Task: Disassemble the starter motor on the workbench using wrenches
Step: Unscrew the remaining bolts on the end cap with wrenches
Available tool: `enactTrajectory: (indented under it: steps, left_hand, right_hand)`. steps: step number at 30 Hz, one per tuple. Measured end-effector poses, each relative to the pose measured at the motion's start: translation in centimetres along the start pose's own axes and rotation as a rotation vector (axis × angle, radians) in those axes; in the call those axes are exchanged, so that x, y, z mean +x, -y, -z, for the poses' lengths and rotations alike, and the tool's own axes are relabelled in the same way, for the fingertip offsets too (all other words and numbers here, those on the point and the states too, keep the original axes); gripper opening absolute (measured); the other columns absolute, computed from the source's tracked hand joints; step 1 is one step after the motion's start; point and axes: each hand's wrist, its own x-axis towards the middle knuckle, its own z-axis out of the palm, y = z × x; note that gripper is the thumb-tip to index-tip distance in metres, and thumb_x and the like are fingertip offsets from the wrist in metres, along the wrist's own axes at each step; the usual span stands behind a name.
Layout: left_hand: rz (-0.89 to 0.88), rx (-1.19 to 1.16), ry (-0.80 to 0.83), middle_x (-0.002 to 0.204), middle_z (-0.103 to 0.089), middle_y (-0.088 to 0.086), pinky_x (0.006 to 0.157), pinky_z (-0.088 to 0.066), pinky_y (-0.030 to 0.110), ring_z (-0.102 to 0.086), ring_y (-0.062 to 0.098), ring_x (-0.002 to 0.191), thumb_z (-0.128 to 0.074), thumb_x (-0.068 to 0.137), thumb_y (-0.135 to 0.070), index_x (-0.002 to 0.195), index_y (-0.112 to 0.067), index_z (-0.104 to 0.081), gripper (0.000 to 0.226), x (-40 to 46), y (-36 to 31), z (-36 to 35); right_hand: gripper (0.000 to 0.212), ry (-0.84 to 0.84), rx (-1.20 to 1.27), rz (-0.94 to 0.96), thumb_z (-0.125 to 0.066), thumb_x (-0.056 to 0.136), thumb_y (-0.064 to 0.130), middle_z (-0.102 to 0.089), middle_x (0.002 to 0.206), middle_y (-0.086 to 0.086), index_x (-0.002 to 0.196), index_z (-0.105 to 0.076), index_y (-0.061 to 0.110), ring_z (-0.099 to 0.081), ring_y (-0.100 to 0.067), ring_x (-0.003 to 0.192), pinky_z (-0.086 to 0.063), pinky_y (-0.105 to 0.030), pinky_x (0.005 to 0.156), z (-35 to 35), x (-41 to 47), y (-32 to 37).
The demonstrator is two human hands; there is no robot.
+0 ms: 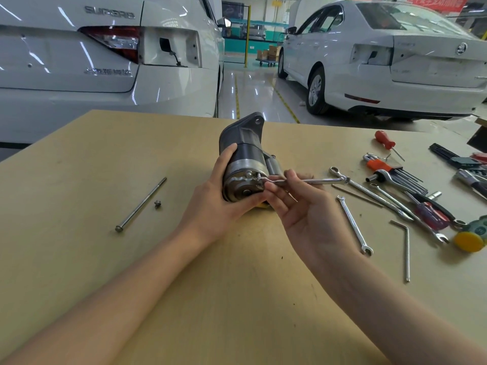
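At mid-desk (79, 259), starter motor (243, 164) tilted, rear end cap facing the camera, mounting flange pointing away toward the cars. Left hand (218, 201) wrapped round the motor body, thumb up along the left side, fingers curled underneath. Right hand (303, 212) palm up, thumb and fingers pinching the shank of a slim wrench (303, 181), its head set against a fastener on the end cap's right edge, handle running off to the right. Left of the motor, flat on the desk, a long through bolt (141, 204) lying diagonally with a small loose bolt (157, 204) just beside it. To the right, a combination wrench (354, 225), an L-shaped hex key (405, 248), a red-handled screwdriver (385, 140) and a scatter of further wrenches and hex keys. Beyond the desk, two white cars (105, 75).
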Motion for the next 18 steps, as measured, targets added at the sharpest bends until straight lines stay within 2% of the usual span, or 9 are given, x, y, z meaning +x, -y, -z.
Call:
enactTrajectory:
  steps: [5,8,10,12,14,16,18]
  left_hand:
    - [0.002,0.022,-0.002,0.103,-0.054,-0.033,0.076,-0.039,-0.002,-0.056,-0.022,0.092,-0.067,0.053,-0.071,0.145,-0.046,-0.028,0.102,0.1,0.1,0.0]
    - [0.010,0.002,-0.003,0.104,-0.057,-0.033,0.075,-0.040,-0.001,-0.058,-0.019,0.092,-0.070,0.054,-0.068,0.145,-0.047,-0.029,0.102,0.1,0.2,0.0]
    - [0.017,-0.005,-0.006,0.103,-0.060,-0.031,0.075,-0.042,0.000,-0.060,-0.016,0.092,-0.073,0.057,-0.064,0.144,-0.048,-0.029,0.100,0.0,0.3,-0.1]
    - [0.022,0.012,-0.014,0.095,-0.062,-0.035,0.072,-0.040,-0.001,-0.060,-0.017,0.088,-0.080,0.061,-0.052,0.144,-0.049,-0.029,0.097,0.0,0.7,-0.1]
    - [0.027,0.053,-0.010,0.084,-0.062,-0.040,0.068,-0.039,-0.002,-0.060,-0.017,0.081,-0.075,0.063,-0.046,0.146,-0.048,-0.027,0.095,0.2,1.2,-0.1]
    - [-0.001,0.159,0.014,0.084,-0.057,-0.044,0.065,-0.038,-0.004,-0.059,-0.014,0.078,-0.068,0.077,-0.034,0.149,-0.044,-0.020,0.088,0.4,1.7,-0.1]
    - [-0.019,0.258,0.009,0.091,-0.048,-0.044,0.066,-0.036,-0.005,-0.057,-0.013,0.077,-0.064,0.088,-0.023,0.151,-0.042,-0.013,0.083,0.5,1.7,-0.2]
  right_hand:
    - [0.011,-0.031,0.175,-0.098,-0.054,0.088,-0.002,-0.069,0.071,-0.016,0.079,-0.056,0.003,-0.072,-0.024,0.069,-0.058,-0.025,0.059,-0.1,-0.3,-0.5]
    - [0.007,0.011,0.035,0.001,-0.054,0.091,0.000,-0.068,0.074,-0.018,0.084,-0.055,0.002,-0.072,-0.025,0.070,-0.057,-0.026,0.059,0.0,-0.2,-0.2]
    - [0.007,0.054,-0.289,0.215,-0.056,0.091,0.000,-0.066,0.074,-0.018,0.085,-0.055,0.002,-0.070,-0.024,0.067,-0.057,-0.028,0.061,-0.2,-0.2,0.3]
    - [0.011,0.154,-0.830,0.571,-0.058,0.090,-0.001,-0.064,0.069,-0.012,0.083,-0.059,0.007,-0.065,-0.018,0.062,-0.053,-0.028,0.062,-1.0,-0.3,0.9]
    - [0.012,0.365,-1.430,0.909,-0.059,0.087,-0.004,-0.062,0.076,-0.003,0.091,-0.063,0.007,-0.059,-0.017,0.070,-0.047,-0.027,0.066,-2.2,-0.2,1.1]
    - [0.028,0.578,-1.919,1.022,-0.053,0.085,-0.005,-0.061,0.093,-0.003,0.107,-0.065,0.007,-0.055,-0.020,0.085,-0.041,-0.027,0.072,-3.2,0.0,0.4]
    - [0.032,0.721,-2.165,1.056,-0.050,0.086,-0.003,-0.062,0.101,-0.004,0.110,-0.065,0.010,-0.053,-0.021,0.095,-0.028,-0.021,0.074,-3.7,0.4,0.1]
